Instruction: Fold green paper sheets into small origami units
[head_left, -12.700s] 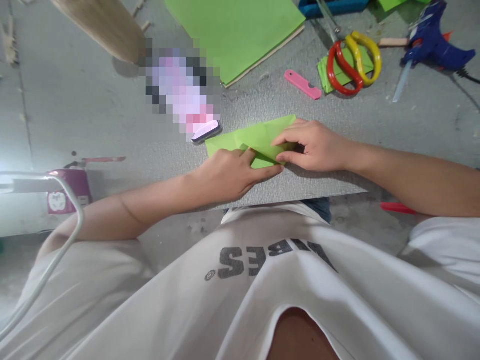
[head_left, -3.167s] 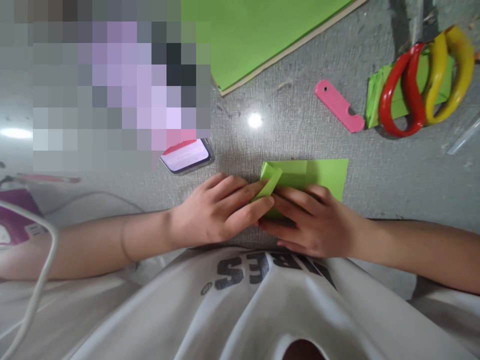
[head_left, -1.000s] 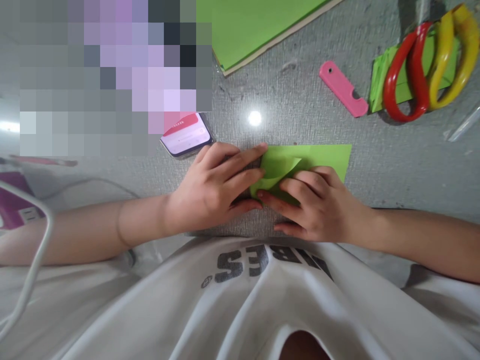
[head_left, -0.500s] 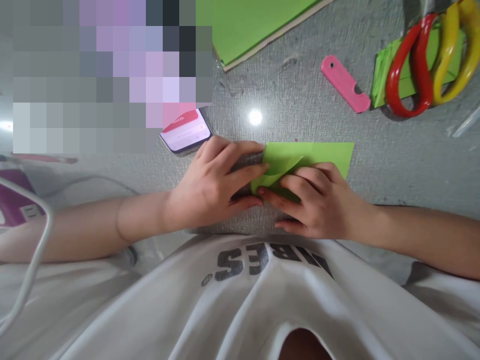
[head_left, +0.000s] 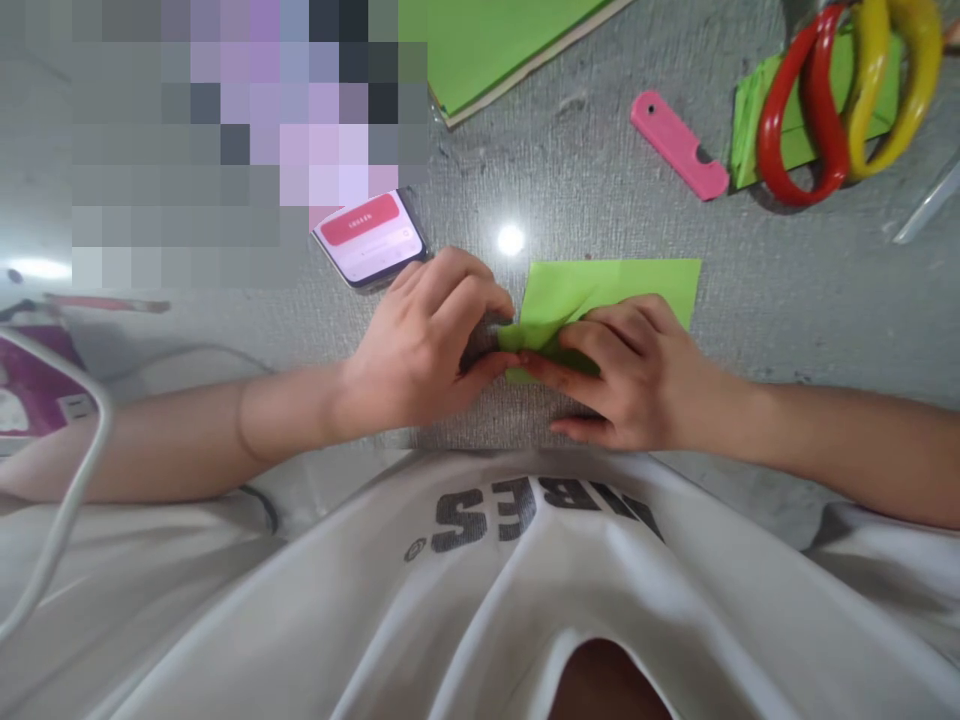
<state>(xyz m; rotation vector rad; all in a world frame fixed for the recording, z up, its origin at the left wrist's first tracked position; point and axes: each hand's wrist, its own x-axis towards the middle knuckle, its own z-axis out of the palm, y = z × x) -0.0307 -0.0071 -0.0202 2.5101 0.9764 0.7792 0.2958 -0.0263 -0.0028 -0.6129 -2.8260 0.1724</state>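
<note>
A sheet of green paper [head_left: 652, 280] lies on the grey table in front of me, its near left part folded over into a raised flap. My left hand [head_left: 431, 345] is at the paper's left end, fingers curled and thumb tip on the folded edge. Over the lower middle of the sheet, my right hand [head_left: 630, 375] bends its fingers round the flap and presses it down. Its index fingertip meets my left thumb at the fold. Part of the fold is hidden beneath my right fingers.
Beyond the hands lie a pink cutter [head_left: 679, 145], scissors with red and yellow handles [head_left: 802, 110] on a stack of green paper pieces [head_left: 750, 125], and larger green sheets [head_left: 495, 50]. A phone [head_left: 371, 240] sits past my left hand. A white cable [head_left: 94, 440] crosses the left side.
My left fingers have drawn back and curled off the sheet's far left corner, while the thumb has come onto the fold. The flap lies lower. The whole view has shifted slightly.
</note>
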